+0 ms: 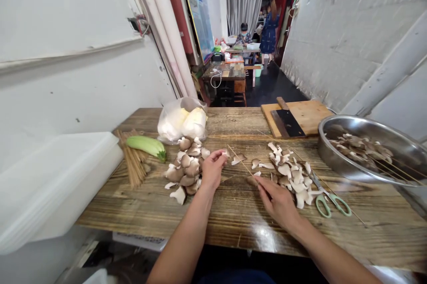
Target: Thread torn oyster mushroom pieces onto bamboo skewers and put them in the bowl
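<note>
Between thumb and fingers, my left hand pinches a small pale piece of oyster mushroom. My right hand is closed on a thin bamboo skewer, whose far tip points up and left, close to that piece. A heap of brown-capped oyster mushrooms lies just left of my left hand. Past my right hand is a second heap of mushroom pieces, mostly pale stems. A few loose pieces rest on the wood between the hands. Scissors with green handles lie beside the right heap.
A steel basin with skewered mushrooms stands at right. Behind are a cutting board and a cleaver. At left lie a skewer bundle, a green squash, bagged cabbage and white containers. Two people are farther back.
</note>
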Demonstrator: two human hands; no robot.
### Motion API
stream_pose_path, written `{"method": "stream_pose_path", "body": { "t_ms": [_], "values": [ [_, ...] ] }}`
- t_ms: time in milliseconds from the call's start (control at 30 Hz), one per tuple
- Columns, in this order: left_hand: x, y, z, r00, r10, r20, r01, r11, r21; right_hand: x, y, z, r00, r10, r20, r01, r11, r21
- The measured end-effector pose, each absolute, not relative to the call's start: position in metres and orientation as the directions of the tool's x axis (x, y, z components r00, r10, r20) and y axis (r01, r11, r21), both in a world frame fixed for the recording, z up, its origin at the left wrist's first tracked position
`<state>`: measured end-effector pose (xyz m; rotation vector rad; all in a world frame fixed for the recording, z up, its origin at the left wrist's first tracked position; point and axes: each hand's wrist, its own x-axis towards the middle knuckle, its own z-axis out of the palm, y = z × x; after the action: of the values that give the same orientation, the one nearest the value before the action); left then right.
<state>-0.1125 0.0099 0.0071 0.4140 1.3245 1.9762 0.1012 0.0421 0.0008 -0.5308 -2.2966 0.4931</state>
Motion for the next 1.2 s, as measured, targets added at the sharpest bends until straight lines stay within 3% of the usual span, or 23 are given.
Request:
{"method": "stream_pose_path", "body": {
  "t_ms": [133, 233, 433, 833, 1000, 1200],
  "values": [
    [-0.111, 0.008, 0.01, -0.533, 0.834, -0.144, -0.539, -0.203, 0.818, 0.101, 0.043, -0.003, -0.66, 0.491, 0.569, 0.224, 0.851, -0.475],
    [-0.112, 0.006, 0.011, -0.508, 0.848, -0.152, -0.594, -0.218, 0.774, 0.101, 0.044, -0.006, -0.658, 0.483, 0.578, 0.21, 0.855, -0.475],
    [-0.115, 0.003, 0.011, -0.507, 0.848, -0.151, -0.578, -0.205, 0.79, 0.102, 0.047, -0.008, -0.633, 0.504, 0.588, 0.225, 0.846, -0.484],
    [-0.12, 0.003, 0.011, -0.489, 0.848, -0.205, -0.688, -0.231, 0.688, 0.1, 0.048, -0.009, -0.697, 0.515, 0.499, 0.273, 0.834, -0.479],
    [-0.119, 0.002, 0.012, -0.436, 0.89, -0.131, -0.692, -0.239, 0.681, 0.099, 0.048, -0.012, -0.709, 0.5, 0.497, 0.268, 0.843, -0.467],
    [-0.12, 0.004, 0.013, -0.501, 0.856, -0.125, -0.65, -0.277, 0.708, 0.099, 0.046, -0.008, -0.69, 0.492, 0.532, 0.237, 0.847, -0.476]
  ]
}}
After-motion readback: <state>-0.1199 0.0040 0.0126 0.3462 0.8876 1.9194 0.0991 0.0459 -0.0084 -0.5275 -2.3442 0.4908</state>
